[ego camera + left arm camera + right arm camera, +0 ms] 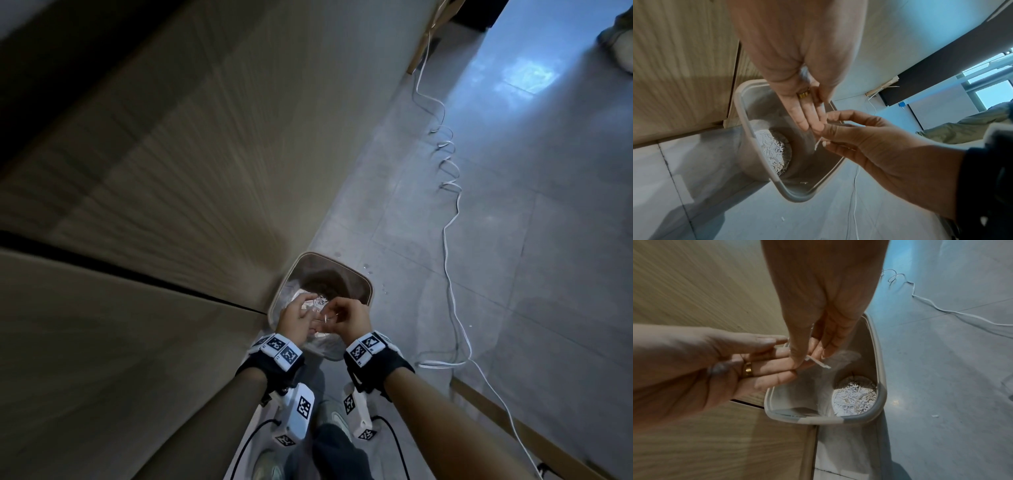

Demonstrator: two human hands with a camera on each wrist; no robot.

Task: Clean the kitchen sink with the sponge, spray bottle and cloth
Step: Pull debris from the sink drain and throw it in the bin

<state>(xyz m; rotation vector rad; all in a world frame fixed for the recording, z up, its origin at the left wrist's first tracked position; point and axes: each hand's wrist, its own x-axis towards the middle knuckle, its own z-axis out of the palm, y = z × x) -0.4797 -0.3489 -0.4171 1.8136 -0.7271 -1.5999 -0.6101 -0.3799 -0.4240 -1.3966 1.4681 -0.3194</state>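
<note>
Both hands hover over a grey waste bin (369,286) that stands on the floor against the cabinet. My left hand (296,318) lies flat, palm up, fingers straight, with a gold ring (748,369) on one finger. Against those fingers, my right hand (346,317) pinches a thin white scrap (818,363) between thumb and fingertips. The scrap (818,144) hangs above the bin's mouth. At the bottom of the bin (745,123) is a heap of white shreds (855,394). No sink, sponge, spray bottle or cloth is in view.
Wooden cabinet fronts (171,171) rise on the left. To the right is a grey tiled floor (513,274), crossed by a loose white cable (448,240). A small scrap (935,415) lies on the tiles. Another person's shoe (620,37) shows at the far right.
</note>
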